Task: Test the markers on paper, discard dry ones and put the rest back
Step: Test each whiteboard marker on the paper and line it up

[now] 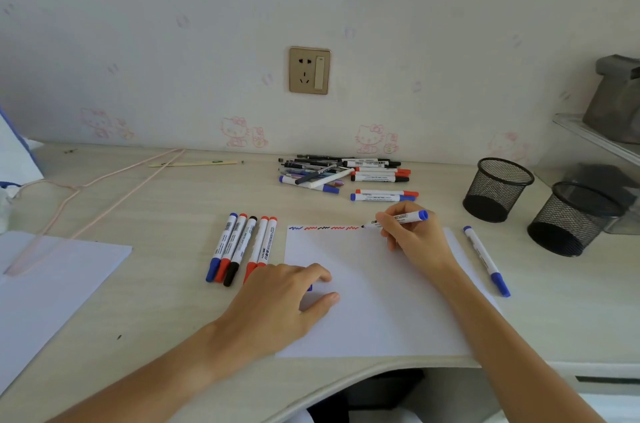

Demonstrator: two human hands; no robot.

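Observation:
A white sheet of paper [374, 287] lies before me with several short blue, red and black squiggles [323, 228] along its top edge. My right hand [412, 235] grips an uncapped blue marker [398, 219], its tip touching the paper's top edge right of the squiggles. My left hand [280, 301] rests on the paper's left edge with a blue cap [309, 288] partly hidden under its fingers. Several capped markers [242, 247] lie in a row left of the paper. One blue marker [486, 260] lies right of it. A pile of markers and pens [343, 173] sits by the wall.
Two black mesh pen cups [497, 188] [571, 218] stand at the right. Another white sheet [52, 284] and a pink wire hanger [86, 194] lie at the left. A wall socket [309, 70] is above the desk. The desk's curved front edge [346, 374] is near me.

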